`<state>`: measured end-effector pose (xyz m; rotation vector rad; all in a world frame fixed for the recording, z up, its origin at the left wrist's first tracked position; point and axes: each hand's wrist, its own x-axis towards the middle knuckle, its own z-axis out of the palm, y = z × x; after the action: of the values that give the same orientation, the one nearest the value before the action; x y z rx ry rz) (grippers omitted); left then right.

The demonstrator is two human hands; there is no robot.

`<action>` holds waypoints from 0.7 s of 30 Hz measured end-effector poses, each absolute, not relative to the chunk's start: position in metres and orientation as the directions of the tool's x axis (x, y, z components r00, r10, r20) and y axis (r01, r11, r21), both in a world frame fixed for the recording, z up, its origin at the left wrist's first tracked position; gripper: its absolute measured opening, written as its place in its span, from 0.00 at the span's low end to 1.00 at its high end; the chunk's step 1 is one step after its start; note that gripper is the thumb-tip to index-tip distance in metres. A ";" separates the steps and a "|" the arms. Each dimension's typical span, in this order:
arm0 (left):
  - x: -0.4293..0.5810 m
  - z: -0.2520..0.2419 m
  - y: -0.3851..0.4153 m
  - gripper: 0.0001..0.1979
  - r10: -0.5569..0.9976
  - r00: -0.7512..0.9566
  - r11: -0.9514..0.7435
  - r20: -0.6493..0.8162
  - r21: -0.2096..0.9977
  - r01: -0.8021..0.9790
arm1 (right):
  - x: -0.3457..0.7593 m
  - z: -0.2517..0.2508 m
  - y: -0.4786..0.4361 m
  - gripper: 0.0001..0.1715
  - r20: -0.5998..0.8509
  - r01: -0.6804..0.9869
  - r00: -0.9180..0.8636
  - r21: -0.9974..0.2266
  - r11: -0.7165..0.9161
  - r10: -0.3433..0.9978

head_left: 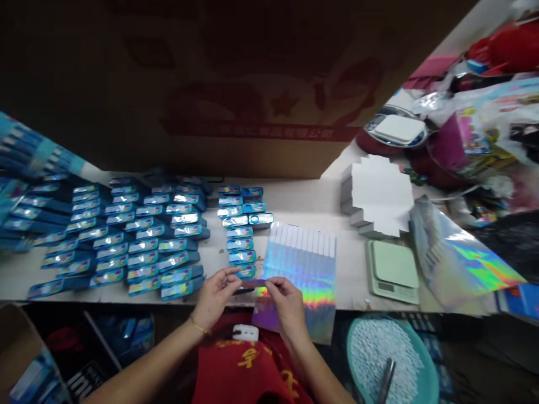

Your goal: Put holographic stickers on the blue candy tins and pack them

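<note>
Where the fingertips meet: a thin dark strip [255, 283], stretched between both hands at the left edge of the holographic sheet; it is small and slightly blurred, so it may be film, but I cannot be sure
Left hand [217, 294]: thumb and fingers pinching the strip's left end, left of the sheet
Right hand [288, 303]: fingers closed on the strip's right end, above the sheet's left side
Holographic sheet [322, 269]: on the bench [298, 199], white bands along its far end, near edge overhanging
Column of blue packs [241, 244]: just left of the sheet
Rows of blue packs [143, 241]: farther left of the sheet
White card stack [381, 193]: right of the sheet, toward its far end
Pale green scale [393, 269]: right of the sheet
Teal basin [432, 381]: lower right of the sheet, holding white pellets [379, 342]
Carton [252, 160]: beyond the sheet
</note>
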<state>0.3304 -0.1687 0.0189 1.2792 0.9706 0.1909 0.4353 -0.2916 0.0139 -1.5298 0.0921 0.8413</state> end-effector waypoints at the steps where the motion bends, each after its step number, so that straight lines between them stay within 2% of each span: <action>1: 0.317 0.016 -0.162 0.16 0.651 0.572 0.329 -0.500 0.864 0.380 | 0.424 0.010 -0.280 0.08 -0.531 -0.501 0.724 -0.844 -0.193 0.441; 5: 0.293 -0.002 -0.143 0.18 0.725 0.489 0.327 -0.485 0.867 0.375 | 0.400 -0.005 -0.252 0.09 -0.403 -0.276 0.768 -0.909 -0.311 0.497; 9: 0.296 -0.022 -0.132 0.17 0.741 0.503 0.278 -0.444 0.885 0.373 | 0.402 -0.019 -0.245 0.09 -0.141 0.137 0.823 -0.891 -0.432 0.551; 13: 0.298 -0.042 -0.128 0.17 0.732 0.528 0.271 -0.431 0.894 0.356 | 0.403 -0.028 -0.243 0.08 0.005 0.437 0.775 -0.727 -0.530 0.632; 17: 0.298 -0.059 -0.134 0.16 0.715 0.554 0.281 -0.427 0.901 0.331 | 0.402 -0.025 -0.244 0.09 0.015 0.566 0.740 -0.555 -0.610 0.672; 21: 0.299 -0.069 -0.141 0.17 0.733 0.535 0.236 -0.420 0.895 0.378 | 0.405 -0.018 -0.253 0.14 0.037 0.720 0.638 -0.383 -0.579 0.769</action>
<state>0.2987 -0.1413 -0.0687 1.3750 1.0546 0.3186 0.4049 -0.2534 -0.0179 -2.4974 -1.1844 0.1885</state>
